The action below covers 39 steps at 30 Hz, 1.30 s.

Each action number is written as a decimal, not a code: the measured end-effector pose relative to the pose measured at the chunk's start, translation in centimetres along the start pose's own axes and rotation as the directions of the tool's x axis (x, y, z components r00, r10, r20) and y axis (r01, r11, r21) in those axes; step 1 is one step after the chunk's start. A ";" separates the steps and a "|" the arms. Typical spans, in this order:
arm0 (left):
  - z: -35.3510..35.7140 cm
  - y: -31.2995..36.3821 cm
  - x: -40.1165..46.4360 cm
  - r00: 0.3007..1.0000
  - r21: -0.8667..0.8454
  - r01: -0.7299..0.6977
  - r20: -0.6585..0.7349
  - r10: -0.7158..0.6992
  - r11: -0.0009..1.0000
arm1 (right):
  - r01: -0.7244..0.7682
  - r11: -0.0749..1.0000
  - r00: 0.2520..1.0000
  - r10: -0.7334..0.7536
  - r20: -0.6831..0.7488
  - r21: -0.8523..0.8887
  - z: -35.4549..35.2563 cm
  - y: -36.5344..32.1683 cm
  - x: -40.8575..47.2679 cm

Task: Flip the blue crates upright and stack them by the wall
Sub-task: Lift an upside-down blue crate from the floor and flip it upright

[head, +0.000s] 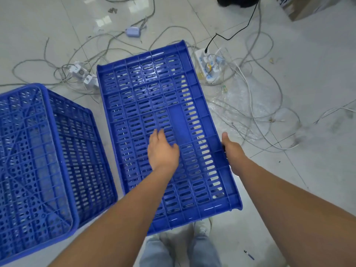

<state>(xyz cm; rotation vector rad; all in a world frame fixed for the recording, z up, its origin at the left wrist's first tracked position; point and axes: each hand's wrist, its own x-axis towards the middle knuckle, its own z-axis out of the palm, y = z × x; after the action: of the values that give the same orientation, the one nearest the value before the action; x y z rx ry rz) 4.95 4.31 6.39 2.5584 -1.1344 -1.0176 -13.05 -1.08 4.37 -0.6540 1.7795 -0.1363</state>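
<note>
Glossy slotted plastic crates (165, 105), shiny tiled floor (317, 74)

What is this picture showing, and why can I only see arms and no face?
The camera sits on a person's head and looks down, so you see only their arms, legs and shoes. There is no robot here. The right hand grips the edge of a blue crate, which is tipped so that one slotted wall faces the camera. The left hand is spread open against that wall. A second crate lies upside down on the floor to the left. Behind them are tangled cables and a white power strip. A cardboard box peeks in at the top right.
</note>
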 end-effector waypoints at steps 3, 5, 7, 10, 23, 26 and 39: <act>2.7 4.5 -0.6 0.993 0.118 -0.074 0.104 0.062 0.990 | -0.004 0.997 0.999 0.001 0.035 0.076 -0.9 0.9 0.2; 4.2 7.4 -0.7 0.989 0.160 -0.043 0.145 0.020 0.986 | -0.016 0.992 0.998 0.008 0.063 0.124 -1.5 1.5 0.2; 5.6 9.7 -0.5 0.983 0.163 0.040 0.172 -0.068 0.986 | -0.052 0.989 0.994 0.039 0.098 0.135 -1.9 2.3 0.5; 7.5 11.9 -0.1 0.965 0.160 0.156 0.188 -0.185 0.975 | -0.121 0.987 0.981 0.103 0.162 0.106 -2.0 3.6 1.0; 7.5 11.2 -0.3 0.977 0.263 0.155 0.102 -0.187 0.952 | -0.209 0.975 0.950 0.184 0.251 0.077 -2.4 6.0 -0.5; 5.7 9.6 -0.4 0.980 0.211 0.162 0.081 -0.182 0.964 | -0.208 0.977 0.949 0.190 0.252 0.047 -2.5 5.2 -1.2; -5.3 1.2 -2.0 0.971 -0.007 0.233 -0.049 -0.233 0.972 | -0.095 0.980 0.982 0.121 0.147 -0.174 0.2 4.2 -3.3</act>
<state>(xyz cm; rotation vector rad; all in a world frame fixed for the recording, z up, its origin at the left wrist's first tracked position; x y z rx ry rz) 6.67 4.25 11.94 2.7477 -0.8344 -0.9950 -13.86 4.13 5.35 -0.6658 1.6809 0.1367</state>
